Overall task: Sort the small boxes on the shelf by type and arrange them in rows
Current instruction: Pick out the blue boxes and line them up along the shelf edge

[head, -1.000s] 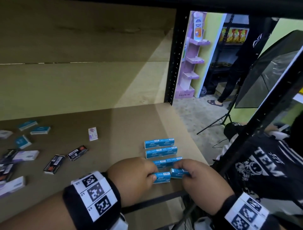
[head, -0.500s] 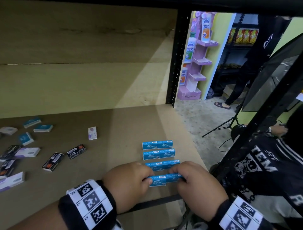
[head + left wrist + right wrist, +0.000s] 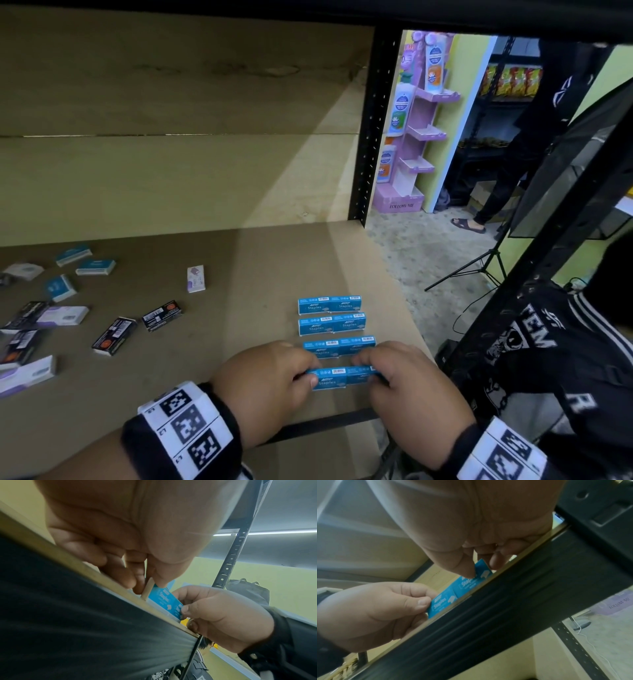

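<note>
Both blue staple boxes at the front, apart and askew a second ago, now sit end to end as the nearest row (image 3: 342, 377), close to the shelf's front edge (image 3: 325, 419). At about 7 o'clock the left hand (image 3: 263, 390) pinches the row's left end between thumb and curled fingers, and at about 5 o'clock the right hand (image 3: 407, 387) pinches the right end the same way; the wrist views show each thumb (image 3: 467, 569) pressed on a box face. Beyond them, toward 12 o'clock, three more blue rows (image 3: 331, 324) lie parallel, one behind another, slightly apart. Farther off at 9 to 10 o'clock lies a loose scatter: black boxes (image 3: 114, 335), white and purple boxes (image 3: 63, 315), a few blue ones (image 3: 96, 267), and a lone white box (image 3: 196, 279) nearer the middle. Behind everything stands the shelf's tan back wall (image 3: 171, 178).
</note>
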